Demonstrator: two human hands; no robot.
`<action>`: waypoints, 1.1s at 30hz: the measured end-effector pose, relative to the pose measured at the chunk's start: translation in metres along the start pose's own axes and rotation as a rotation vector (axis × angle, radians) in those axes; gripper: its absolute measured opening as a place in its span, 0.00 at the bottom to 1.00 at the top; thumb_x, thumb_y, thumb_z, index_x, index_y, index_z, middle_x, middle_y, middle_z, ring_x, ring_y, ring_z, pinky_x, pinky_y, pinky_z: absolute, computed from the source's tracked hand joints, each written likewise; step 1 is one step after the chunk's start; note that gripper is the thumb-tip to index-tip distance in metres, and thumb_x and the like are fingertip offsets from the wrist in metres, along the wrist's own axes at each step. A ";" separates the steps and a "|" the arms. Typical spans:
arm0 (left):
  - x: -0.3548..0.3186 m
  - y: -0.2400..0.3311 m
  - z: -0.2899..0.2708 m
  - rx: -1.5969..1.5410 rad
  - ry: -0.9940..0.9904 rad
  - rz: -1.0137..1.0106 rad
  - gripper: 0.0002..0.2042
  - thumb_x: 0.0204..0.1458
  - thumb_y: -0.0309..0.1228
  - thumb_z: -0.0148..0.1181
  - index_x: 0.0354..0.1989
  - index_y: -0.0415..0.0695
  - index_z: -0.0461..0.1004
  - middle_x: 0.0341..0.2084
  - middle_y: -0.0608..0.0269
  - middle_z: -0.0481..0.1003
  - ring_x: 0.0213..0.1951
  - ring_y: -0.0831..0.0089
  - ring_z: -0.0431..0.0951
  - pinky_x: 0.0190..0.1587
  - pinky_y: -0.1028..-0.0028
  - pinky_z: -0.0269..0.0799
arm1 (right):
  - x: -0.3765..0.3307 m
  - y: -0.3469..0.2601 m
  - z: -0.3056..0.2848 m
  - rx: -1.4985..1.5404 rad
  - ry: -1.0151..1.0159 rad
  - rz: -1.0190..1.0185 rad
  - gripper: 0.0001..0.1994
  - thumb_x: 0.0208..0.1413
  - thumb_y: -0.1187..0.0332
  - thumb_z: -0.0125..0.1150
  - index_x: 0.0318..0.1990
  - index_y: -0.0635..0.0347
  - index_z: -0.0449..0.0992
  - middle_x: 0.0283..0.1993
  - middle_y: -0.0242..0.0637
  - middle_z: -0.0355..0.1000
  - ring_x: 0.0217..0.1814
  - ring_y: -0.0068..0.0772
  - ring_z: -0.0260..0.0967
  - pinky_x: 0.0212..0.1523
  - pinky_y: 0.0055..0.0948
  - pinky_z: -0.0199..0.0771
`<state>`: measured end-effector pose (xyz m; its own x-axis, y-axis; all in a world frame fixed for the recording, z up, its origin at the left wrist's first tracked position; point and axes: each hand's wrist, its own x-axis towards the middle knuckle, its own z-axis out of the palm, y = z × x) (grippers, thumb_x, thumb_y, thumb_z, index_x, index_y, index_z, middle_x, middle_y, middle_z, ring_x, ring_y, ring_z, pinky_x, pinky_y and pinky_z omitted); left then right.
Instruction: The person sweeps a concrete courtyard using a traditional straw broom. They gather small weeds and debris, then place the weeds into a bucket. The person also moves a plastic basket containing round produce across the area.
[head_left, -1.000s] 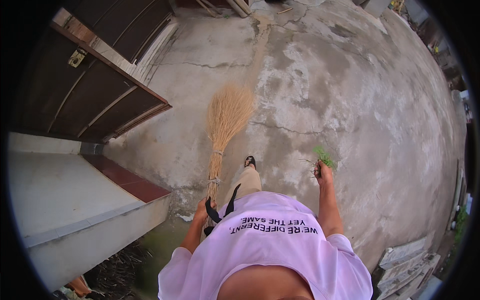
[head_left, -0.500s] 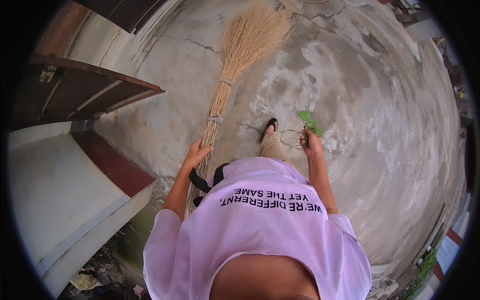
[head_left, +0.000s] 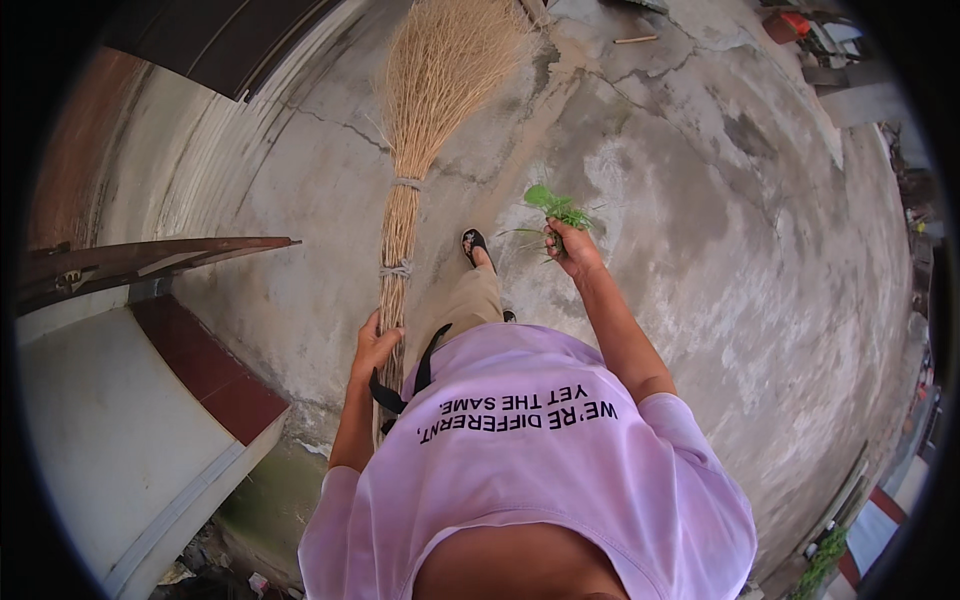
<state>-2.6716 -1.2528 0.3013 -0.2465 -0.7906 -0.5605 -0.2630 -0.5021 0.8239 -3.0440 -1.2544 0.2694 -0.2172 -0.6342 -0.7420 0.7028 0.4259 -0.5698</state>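
Left hand (head_left: pixel 376 346): we have it wrapped round the twig broom (head_left: pixel 402 210) below both grey ties (head_left: pixel 396 269), probably so its fan points forward | Right hand (head_left: pixel 577 250): closed on green weeds (head_left: pixel 562 208) over the concrete ground (head_left: pixel 690 300), likely for holding them in one bunch

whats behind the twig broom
Cracked concrete floor shows around the twig broom, which the left hand grips; the patch directly behind its dense bristles is covered.
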 end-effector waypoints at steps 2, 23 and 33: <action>0.033 0.014 0.007 -0.069 0.024 0.039 0.20 0.38 0.25 0.53 0.44 0.37 0.64 0.30 0.66 0.69 0.30 0.80 0.67 0.35 0.80 0.63 | 0.035 -0.029 0.018 -0.043 -0.016 -0.013 0.03 0.49 0.70 0.50 0.29 0.58 0.66 0.22 0.30 0.64 0.17 0.20 0.58 0.13 0.18 0.55; 0.334 0.198 0.106 -0.205 0.257 -0.186 0.13 0.39 0.29 0.52 0.35 0.39 0.68 0.22 0.70 0.66 0.24 0.81 0.64 0.27 0.79 0.62 | 0.322 -0.324 0.022 -0.040 0.101 0.064 0.02 0.48 0.71 0.51 0.28 0.56 0.65 0.21 0.31 0.63 0.17 0.22 0.58 0.11 0.19 0.55; 0.401 0.267 0.155 -0.266 0.386 -0.264 0.16 0.37 0.31 0.53 0.38 0.39 0.67 0.22 0.68 0.67 0.23 0.79 0.65 0.27 0.78 0.63 | 0.452 -0.448 0.083 -0.203 0.055 0.141 0.03 0.46 0.71 0.54 0.27 0.56 0.66 0.20 0.30 0.62 0.16 0.22 0.58 0.11 0.19 0.55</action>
<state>-2.9857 -1.6495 0.2830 0.1703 -0.6714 -0.7212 -0.0121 -0.7333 0.6798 -3.4006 -1.7855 0.2187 -0.1671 -0.5261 -0.8339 0.5798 0.6316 -0.5147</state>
